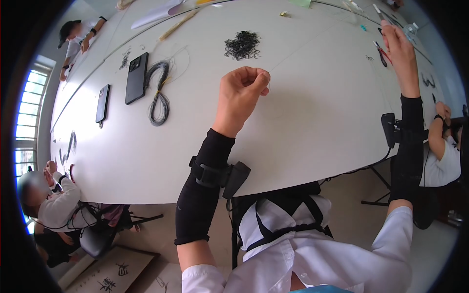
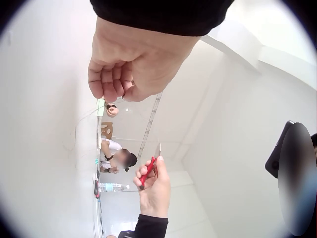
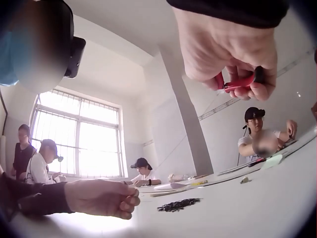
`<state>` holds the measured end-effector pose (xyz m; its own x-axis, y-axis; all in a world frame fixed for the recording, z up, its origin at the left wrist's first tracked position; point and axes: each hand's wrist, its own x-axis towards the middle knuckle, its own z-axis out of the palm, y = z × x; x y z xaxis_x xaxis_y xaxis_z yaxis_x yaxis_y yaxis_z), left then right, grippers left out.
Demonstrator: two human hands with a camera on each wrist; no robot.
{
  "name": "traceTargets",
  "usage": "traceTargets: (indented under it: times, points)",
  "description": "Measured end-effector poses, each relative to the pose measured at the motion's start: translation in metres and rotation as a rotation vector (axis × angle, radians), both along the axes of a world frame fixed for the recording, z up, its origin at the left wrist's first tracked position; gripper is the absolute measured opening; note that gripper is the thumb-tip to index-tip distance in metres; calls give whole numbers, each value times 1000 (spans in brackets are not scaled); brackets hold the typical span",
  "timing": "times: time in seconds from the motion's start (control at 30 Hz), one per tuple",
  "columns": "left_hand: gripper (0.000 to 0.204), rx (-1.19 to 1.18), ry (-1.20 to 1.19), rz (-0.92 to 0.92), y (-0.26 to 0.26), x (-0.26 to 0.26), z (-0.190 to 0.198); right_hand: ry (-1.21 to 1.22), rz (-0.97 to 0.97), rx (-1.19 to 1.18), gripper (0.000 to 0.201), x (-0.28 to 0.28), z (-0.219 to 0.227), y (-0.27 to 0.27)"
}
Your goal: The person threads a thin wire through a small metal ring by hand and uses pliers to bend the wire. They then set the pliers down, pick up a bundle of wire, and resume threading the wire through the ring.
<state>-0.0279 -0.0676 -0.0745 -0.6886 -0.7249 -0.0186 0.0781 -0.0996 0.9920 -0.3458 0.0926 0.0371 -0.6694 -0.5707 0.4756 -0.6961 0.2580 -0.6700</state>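
Observation:
My left hand pinches the end of a thin, pale wire between thumb and curled fingers, just above the white table. The wire runs taut up and rightward from there and fades from sight toward the right hand. Raised at the far right, my right hand grips red-handled pliers, their metal jaws pointing up past the fingers. The red handles also show in the right wrist view, wrapped by the fingers. Beyond the left hand lies a pile of small, bent black pieces.
Left of the pile are a bundled coil of dark wire, a black phone and a smaller phone. Another pair of red-handled pliers lies by the right hand, with a plastic bottle behind. Other people sit around the table.

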Motion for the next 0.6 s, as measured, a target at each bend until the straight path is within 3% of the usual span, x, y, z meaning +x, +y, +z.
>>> traceTargets:
  times: [0.07,0.4,0.6]
  points:
    - [20,4,-15,-2,2,0,1,-58,-51,-3,42,-65,15,18]
    - [19,23,-4,-13,1,-1,-2,147,-368,-11,50,-195,85,95]
    - [20,50,-15,-24,5,-4,0,212,-471,34,51,-214,96,108]
